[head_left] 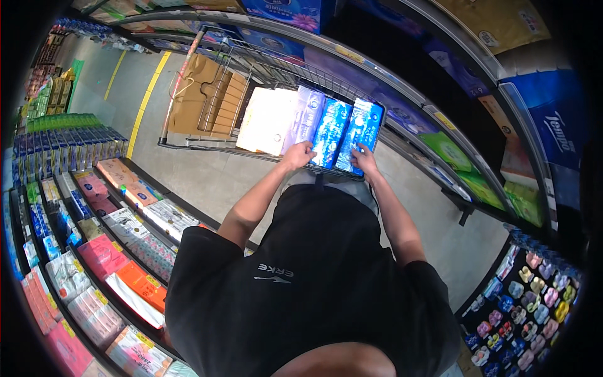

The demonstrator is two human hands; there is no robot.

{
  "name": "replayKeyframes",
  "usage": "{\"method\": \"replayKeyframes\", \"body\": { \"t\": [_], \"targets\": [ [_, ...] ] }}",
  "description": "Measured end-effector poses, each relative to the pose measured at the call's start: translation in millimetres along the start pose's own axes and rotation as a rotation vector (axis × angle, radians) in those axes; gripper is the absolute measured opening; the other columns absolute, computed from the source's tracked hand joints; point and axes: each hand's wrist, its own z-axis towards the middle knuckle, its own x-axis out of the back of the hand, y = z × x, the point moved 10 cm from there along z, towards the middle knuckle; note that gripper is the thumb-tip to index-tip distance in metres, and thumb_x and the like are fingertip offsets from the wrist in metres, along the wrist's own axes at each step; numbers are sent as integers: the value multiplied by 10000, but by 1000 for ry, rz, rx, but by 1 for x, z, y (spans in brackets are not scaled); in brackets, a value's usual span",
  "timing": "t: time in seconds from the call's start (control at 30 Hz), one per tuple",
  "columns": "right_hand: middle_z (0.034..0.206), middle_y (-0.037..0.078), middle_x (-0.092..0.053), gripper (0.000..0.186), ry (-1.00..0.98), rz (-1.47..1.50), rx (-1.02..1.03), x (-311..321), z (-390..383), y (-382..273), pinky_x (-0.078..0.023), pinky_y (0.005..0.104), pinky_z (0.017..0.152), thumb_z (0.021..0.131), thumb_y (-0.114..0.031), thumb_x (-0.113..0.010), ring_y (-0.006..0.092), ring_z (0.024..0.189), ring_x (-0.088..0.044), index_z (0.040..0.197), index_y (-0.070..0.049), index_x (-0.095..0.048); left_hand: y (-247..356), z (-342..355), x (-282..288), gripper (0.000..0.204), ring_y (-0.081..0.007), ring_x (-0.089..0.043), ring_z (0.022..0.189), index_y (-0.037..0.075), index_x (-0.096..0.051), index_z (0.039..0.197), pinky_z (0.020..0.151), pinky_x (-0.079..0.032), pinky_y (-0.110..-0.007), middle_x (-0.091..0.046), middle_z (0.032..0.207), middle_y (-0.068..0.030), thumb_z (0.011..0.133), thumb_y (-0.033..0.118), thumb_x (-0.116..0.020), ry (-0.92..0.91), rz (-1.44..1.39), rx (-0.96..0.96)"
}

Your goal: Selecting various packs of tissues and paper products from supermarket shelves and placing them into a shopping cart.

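Both my hands are over a wire shopping cart (pixel 195 148) that holds soft tissue packs. My left hand (pixel 299 155) is closed at the near end of a shiny blue tissue pack (pixel 330 131), its fingertips at that pack's left edge beside a lavender pack (pixel 306 116). My right hand (pixel 364 159) has its fingers curled on the near end of a second blue tissue pack (pixel 362 125) at the cart's right end. The two blue packs lie side by side with a dark gap between them. White packs (pixel 270 119), washed out by glare, sit left of the lavender one.
Folded brown cardboard (pixel 200 94) stands at the cart's left end. Tall shelving with large packs (pixel 556 129) runs along the far and right sides. A low tiered display of tissue packs (pixel 135 226) lies at left. Slippers (pixel 527 301) hang on a rack at lower right.
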Motion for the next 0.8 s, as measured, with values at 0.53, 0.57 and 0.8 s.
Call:
{"method": "replayKeyframes", "body": {
  "t": [0.53,0.57,0.8],
  "targets": [
    [745,38,-559,280,-99,176,-107,-19,28,-25,-456,259,547,885,-352,-611,124,616,-536,867,-94,-505,-18,-12,-34,530,-257,-634,915,21,-582,1179,817,-486,-343,-661,985,-147,812,394,-664,-71,-297,135],
    [706,27,-539,293,-82,115,-54,-11,26,-33,-426,261,523,877,-363,-621,116,581,-509,823,-102,-500,-16,-13,-35,492,-198,-612,904,-7,-555,1202,822,-470,-306,-653,969,-110,849,322,-648,-97,-282,152],
    [570,-65,-482,377,132,-30,257,20,-7,-104,-283,229,435,884,-316,-638,31,476,-389,597,-163,-448,18,-10,-43,527,-179,-609,858,29,-493,1288,767,-489,-314,-623,1017,-96,893,361,-603,-235,-540,187]
  ]
}}
